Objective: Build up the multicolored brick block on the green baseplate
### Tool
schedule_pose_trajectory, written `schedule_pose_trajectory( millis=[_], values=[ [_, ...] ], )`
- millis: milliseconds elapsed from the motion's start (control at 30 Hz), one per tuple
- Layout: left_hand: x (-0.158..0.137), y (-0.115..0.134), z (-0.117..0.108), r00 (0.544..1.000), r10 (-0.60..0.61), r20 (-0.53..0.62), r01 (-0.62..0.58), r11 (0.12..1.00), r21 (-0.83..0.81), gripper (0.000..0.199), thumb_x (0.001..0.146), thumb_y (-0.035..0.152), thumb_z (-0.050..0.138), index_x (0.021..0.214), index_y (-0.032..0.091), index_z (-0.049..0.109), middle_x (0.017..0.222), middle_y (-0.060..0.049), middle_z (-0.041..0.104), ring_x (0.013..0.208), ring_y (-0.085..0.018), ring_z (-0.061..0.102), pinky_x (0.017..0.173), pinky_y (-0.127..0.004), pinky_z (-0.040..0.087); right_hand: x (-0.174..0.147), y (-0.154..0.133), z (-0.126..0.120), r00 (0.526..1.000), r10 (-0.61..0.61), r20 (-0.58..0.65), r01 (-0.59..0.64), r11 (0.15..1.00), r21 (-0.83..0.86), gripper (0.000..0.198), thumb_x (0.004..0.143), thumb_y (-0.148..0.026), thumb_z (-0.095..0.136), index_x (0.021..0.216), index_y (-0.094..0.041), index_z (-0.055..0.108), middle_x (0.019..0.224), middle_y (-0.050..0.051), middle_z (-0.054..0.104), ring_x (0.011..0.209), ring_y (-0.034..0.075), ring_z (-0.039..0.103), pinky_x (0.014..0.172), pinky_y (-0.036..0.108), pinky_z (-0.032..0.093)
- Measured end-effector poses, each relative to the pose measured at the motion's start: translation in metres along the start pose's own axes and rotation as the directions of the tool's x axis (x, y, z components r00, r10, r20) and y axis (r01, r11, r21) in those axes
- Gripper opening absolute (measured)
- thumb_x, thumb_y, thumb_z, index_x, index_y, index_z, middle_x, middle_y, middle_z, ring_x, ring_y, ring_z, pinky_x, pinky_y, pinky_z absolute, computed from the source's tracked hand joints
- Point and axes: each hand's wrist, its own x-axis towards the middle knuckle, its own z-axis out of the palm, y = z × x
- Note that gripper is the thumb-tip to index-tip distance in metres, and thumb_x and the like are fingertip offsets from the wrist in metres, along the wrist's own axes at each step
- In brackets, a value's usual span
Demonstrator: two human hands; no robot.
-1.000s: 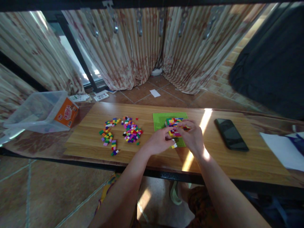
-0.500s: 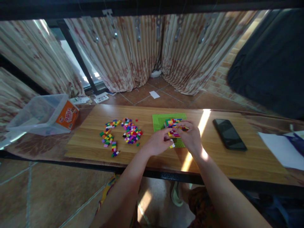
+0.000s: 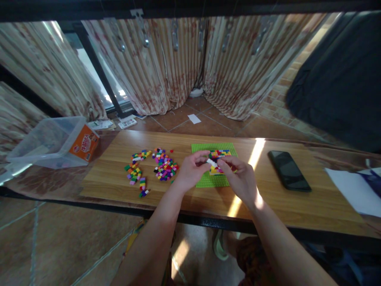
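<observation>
Your left grip (image 3: 193,169) was pinched around a white piece (image 3: 212,163), over the block of coloured bricks (image 3: 220,153) on the green board (image 3: 198,148). Your right grip (image 3: 240,172) hung just beside it, fingers bent; whether they held anything could not be told. Loose bricks (image 3: 165,165) lay to your left on the bench (image 3: 276,210), a phone (image 3: 288,171) to your right.

lime-green studded baseplate (image 3: 208,183), red, yellow and blue brick build (image 3: 220,153), seemingly all-white brick piece (image 3: 211,162), multicoloured loose bricks (image 3: 165,167), brown wood-grain tabletop (image 3: 111,153), cream curtains (image 3: 166,71) blotched rusty red, black smartphone (image 3: 289,171)
</observation>
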Motion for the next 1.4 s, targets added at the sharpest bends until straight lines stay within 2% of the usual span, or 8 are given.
schedule_pose_trajectory(
  millis=[133, 300, 533, 767, 933, 1167, 1300, 1400],
  values=[
    [-0.002, 0.003, 0.004, 0.999, 0.038, 0.006, -0.038, 0.999, -0.014, 0.039, 0.077, 0.011, 0.069, 0.116, 0.013, 0.065, 0.091, -0.005, 0.073, 0.079, -0.012, 0.065, 0.080, -0.027, 0.051, -0.001, -0.002, 0.000, 0.998, -0.040, 0.051, 0.042, 0.999, -0.034, 0.024, 0.086, -0.043, 0.063, 0.080, -0.022, 0.073, 0.073, 0.001, 0.071, 0.063, 0.015, 0.057, 0.062, 0.030, 0.045],
    [-0.004, 0.004, 0.007, 0.996, 0.085, 0.016, -0.085, 0.996, -0.002, 0.037, 0.077, 0.010, 0.068, 0.114, 0.014, 0.064, 0.088, -0.003, 0.070, 0.079, -0.011, 0.064, 0.078, -0.025, 0.049, 0.000, 0.001, -0.001, 0.996, 0.002, 0.093, 0.001, 0.999, -0.035, 0.024, 0.087, -0.041, 0.061, 0.079, -0.022, 0.072, 0.068, 0.000, 0.067, 0.061, 0.015, 0.056, 0.060, 0.029, 0.042],
    [-0.005, 0.006, 0.006, 0.989, 0.138, 0.056, -0.139, 0.990, 0.019, 0.028, 0.077, 0.014, 0.070, 0.105, 0.016, 0.067, 0.084, -0.002, 0.070, 0.077, -0.012, 0.064, 0.076, -0.025, 0.049, 0.001, 0.002, -0.004, 0.983, 0.079, 0.168, -0.110, 0.976, 0.188, 0.026, 0.083, -0.045, 0.067, 0.072, -0.021, 0.070, 0.064, -0.002, 0.063, 0.064, 0.015, 0.057, 0.063, 0.030, 0.045],
    [-0.005, 0.004, 0.003, 0.983, 0.169, 0.077, -0.171, 0.985, 0.016, 0.025, 0.077, 0.013, 0.071, 0.102, 0.016, 0.068, 0.088, -0.003, 0.073, 0.082, -0.013, 0.067, 0.079, -0.026, 0.050, 0.002, 0.002, -0.006, 0.976, 0.077, 0.202, -0.134, 0.949, 0.286, 0.027, 0.080, -0.047, 0.072, 0.072, -0.022, 0.072, 0.064, -0.001, 0.063, 0.065, 0.015, 0.057, 0.066, 0.031, 0.046],
    [-0.005, 0.005, 0.005, 0.985, 0.156, 0.070, -0.155, 0.988, -0.020, 0.025, 0.077, 0.015, 0.071, 0.101, 0.016, 0.067, 0.087, -0.003, 0.073, 0.081, -0.013, 0.068, 0.079, -0.026, 0.051, 0.002, 0.002, -0.004, 0.978, 0.098, 0.183, -0.159, 0.921, 0.355, 0.023, 0.079, -0.045, 0.073, 0.074, -0.022, 0.074, 0.067, -0.001, 0.067, 0.065, 0.015, 0.059, 0.066, 0.030, 0.047],
    [-0.003, 0.003, 0.013, 0.990, 0.138, 0.033, -0.135, 0.987, -0.083, 0.025, 0.073, 0.022, 0.077, 0.095, 0.015, 0.067, 0.088, -0.002, 0.074, 0.081, -0.013, 0.067, 0.080, -0.027, 0.052, -0.001, 0.001, 0.004, 0.988, 0.142, 0.054, -0.152, 0.929, 0.339, 0.021, 0.079, -0.043, 0.072, 0.077, -0.022, 0.075, 0.072, 0.001, 0.072, 0.069, 0.015, 0.062, 0.069, 0.030, 0.048],
    [-0.003, 0.001, 0.011, 0.990, 0.137, 0.026, -0.134, 0.987, -0.087, 0.025, 0.070, 0.024, 0.080, 0.088, 0.014, 0.067, 0.079, 0.000, 0.072, 0.070, -0.010, 0.064, 0.072, -0.025, 0.051, -0.002, 0.001, 0.005, 0.988, 0.140, 0.072, -0.156, 0.933, 0.323, 0.022, 0.079, -0.042, 0.072, 0.076, -0.021, 0.075, 0.073, 0.001, 0.072, 0.069, 0.015, 0.061, 0.069, 0.030, 0.047],
    [-0.004, 0.001, 0.010, 0.991, 0.111, 0.075, -0.102, 0.988, -0.112, 0.025, 0.069, 0.023, 0.080, 0.090, 0.015, 0.068, 0.076, 0.000, 0.072, 0.066, -0.010, 0.064, 0.070, -0.025, 0.052, -0.003, 0.001, 0.003, 0.984, 0.151, 0.093, -0.175, 0.918, 0.357, 0.022, 0.079, -0.042, 0.072, 0.076, -0.021, 0.076, 0.066, -0.001, 0.069, 0.061, 0.012, 0.056, 0.061, 0.027, 0.044]
  ],
)
